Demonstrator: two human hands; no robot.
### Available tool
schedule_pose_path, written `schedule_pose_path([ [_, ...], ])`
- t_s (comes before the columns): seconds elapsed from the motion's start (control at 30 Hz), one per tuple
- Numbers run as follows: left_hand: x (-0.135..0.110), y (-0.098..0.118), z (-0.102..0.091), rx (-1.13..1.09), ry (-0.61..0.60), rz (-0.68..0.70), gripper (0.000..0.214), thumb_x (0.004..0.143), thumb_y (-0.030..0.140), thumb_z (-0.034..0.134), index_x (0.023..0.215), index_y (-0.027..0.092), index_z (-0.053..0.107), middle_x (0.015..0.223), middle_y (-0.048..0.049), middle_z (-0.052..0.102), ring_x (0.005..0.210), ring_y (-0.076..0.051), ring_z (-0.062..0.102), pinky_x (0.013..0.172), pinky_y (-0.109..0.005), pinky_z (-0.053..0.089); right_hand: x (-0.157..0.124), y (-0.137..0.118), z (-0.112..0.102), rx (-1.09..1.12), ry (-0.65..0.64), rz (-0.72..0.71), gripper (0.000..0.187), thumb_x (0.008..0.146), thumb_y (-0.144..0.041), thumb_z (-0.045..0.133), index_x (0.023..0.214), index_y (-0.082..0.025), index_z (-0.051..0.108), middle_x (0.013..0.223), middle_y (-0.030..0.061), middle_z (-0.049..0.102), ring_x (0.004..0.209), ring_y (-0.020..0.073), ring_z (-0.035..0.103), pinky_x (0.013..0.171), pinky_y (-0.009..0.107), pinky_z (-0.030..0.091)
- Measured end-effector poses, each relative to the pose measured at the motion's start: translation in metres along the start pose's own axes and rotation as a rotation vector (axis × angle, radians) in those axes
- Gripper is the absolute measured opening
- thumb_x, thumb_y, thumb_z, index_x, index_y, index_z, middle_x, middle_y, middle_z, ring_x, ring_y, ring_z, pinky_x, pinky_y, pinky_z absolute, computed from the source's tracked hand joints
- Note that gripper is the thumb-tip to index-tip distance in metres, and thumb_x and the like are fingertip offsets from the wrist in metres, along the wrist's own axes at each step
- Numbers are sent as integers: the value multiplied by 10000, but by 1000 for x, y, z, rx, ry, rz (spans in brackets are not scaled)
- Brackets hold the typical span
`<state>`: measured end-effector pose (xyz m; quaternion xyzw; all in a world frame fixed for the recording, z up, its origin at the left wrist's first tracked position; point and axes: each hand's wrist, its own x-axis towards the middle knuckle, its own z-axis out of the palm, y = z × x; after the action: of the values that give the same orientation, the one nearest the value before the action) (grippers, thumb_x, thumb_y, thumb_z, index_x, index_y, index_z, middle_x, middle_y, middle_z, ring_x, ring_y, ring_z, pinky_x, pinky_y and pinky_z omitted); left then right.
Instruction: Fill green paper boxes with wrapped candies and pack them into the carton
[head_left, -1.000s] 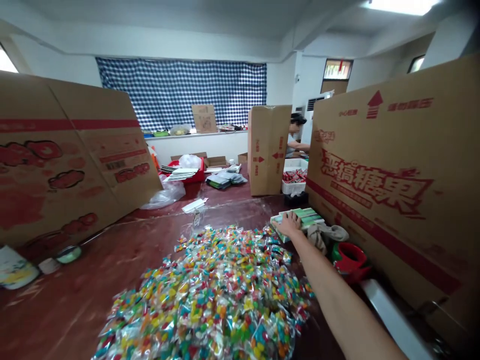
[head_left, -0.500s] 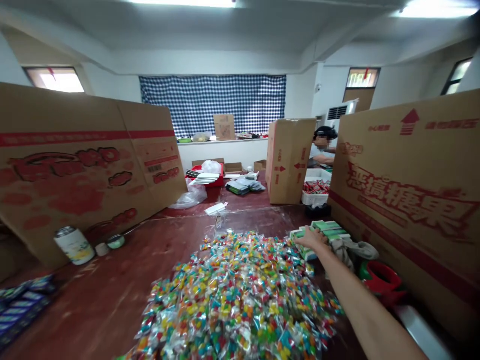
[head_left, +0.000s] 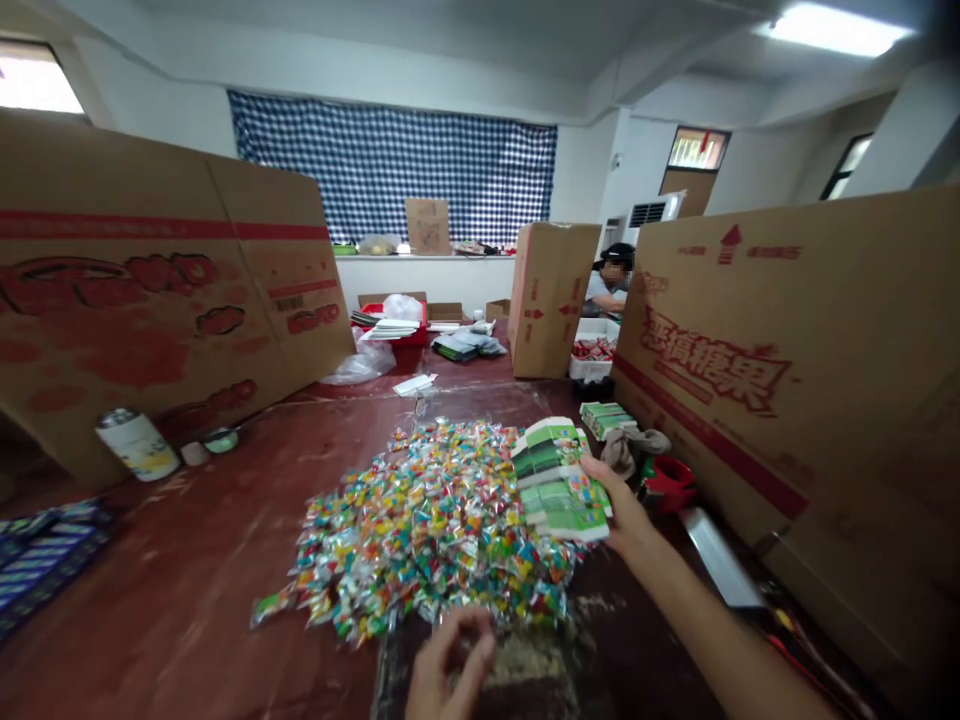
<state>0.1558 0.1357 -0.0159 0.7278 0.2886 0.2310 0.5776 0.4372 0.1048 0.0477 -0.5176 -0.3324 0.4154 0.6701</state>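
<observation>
My right hand is closed around the edge of a bundle of flat, folded green-and-white cartons, held up over the right side of the candy heap. My left hand is at the near edge of the heap, fingers loosely curled with a gap to the thumb and nothing visible in them. The heap is many small clear packets of colourful candies spread on the dark red table. More green-and-white cartons lie beyond my right hand, beside a grey cloth.
Large cardboard boxes stand at left and right, with a narrower box behind. A white flask stands at left. A red container and metal blade-like piece lie at right. A person sits at the back.
My right hand has lifted a bundle of cartons from the right-hand pile and brought it nearer, over the candy packets. My left hand has come into view at the bottom. The view has shifted.
</observation>
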Motion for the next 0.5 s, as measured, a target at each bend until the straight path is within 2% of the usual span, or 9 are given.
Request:
schedule_pose_path([
  [0.07, 6, 11, -11, -116, 125, 71, 392, 841, 488, 607, 1114, 209, 575, 1074, -76, 644, 1014, -247, 606, 812, -313, 520, -39, 20, 26, 204, 60, 16, 468, 853, -593, 473, 1028, -209, 675, 914, 69, 733, 882, 282, 682, 819, 404, 522],
  [0.1, 6, 16, -16, -181, 136, 88, 451, 829, 477, 629, 1186, 214, 548, 1181, -92, 616, 1117, -262, 569, 887, -329, 501, -56, 29, 37, 259, 85, 16, 457, 857, -602, 461, 985, -226, 687, 897, 52, 737, 874, 276, 683, 822, 402, 523],
  [0.17, 4, 26, -22, -325, 81, 124, 574, 818, 479, 646, 1302, 220, 480, 1337, -119, 532, 1249, -287, 487, 980, -371, 460, -81, 46, 56, 303, 101, 31, 460, 864, -621, 440, 928, -245, 698, 855, 31, 740, 859, 272, 683, 829, 409, 524],
  [0.27, -7, 32, -25, -474, -45, 160, 637, 825, 514, 627, 1349, 196, 454, 1393, -142, 487, 1278, -315, 461, 1024, -413, 430, -102, 65, 74, 283, 99, 55, 516, 865, -665, 394, 873, -251, 702, 762, 26, 728, 820, 280, 681, 831, 427, 526],
  [0.33, -15, 32, -25, -503, -80, 153, 654, 831, 523, 617, 1360, 179, 447, 1383, -148, 496, 1266, -325, 471, 1026, -426, 427, -109, 72, 80, 188, 92, 38, 573, 866, -701, 328, 913, -265, 697, 767, 32, 722, 831, 288, 678, 834, 441, 527],
  [0.4, -20, 28, -25, -494, -48, 128, 659, 841, 503, 616, 1380, 179, 418, 1404, -146, 474, 1293, -321, 445, 1050, -429, 407, -114, 72, 84, 8, 57, 3, 609, 851, -729, 303, 1042, -282, 669, 857, 45, 722, 896, 303, 668, 841, 462, 525],
  [0.5, -22, 21, -29, -464, 47, 93, 674, 858, 479, 605, 1411, 187, 353, 1451, -154, 417, 1350, -307, 383, 1080, -433, 378, -116, 55, 88, -168, 6, -36, 619, 810, -702, 437, 1247, -283, 564, 1050, 69, 690, 1035, 329, 622, 887, 486, 502],
])
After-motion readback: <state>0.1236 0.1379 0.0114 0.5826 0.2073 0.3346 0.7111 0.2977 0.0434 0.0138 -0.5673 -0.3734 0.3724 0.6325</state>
